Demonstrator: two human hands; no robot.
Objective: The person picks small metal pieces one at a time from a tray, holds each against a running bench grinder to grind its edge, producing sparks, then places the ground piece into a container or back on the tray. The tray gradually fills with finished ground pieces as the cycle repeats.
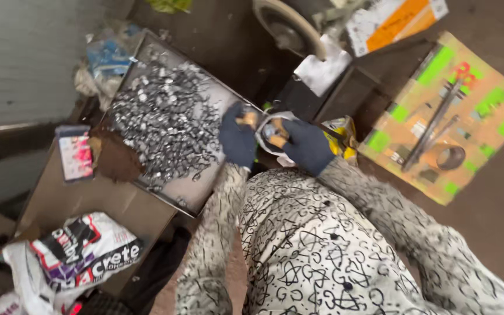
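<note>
Two gloved hands (272, 140) pinch small metal piece (268, 133) between them, beside tray (205, 186).

A dark, grimy floor (497, 198) runs along the right side. A pale ribbed wall (24, 58) fills the upper left. Flattened brown cardboard (88, 201) covers the lower left — a crumpled printed sack (77, 254) lies on it. The light is dim and even — no window shows.
</note>
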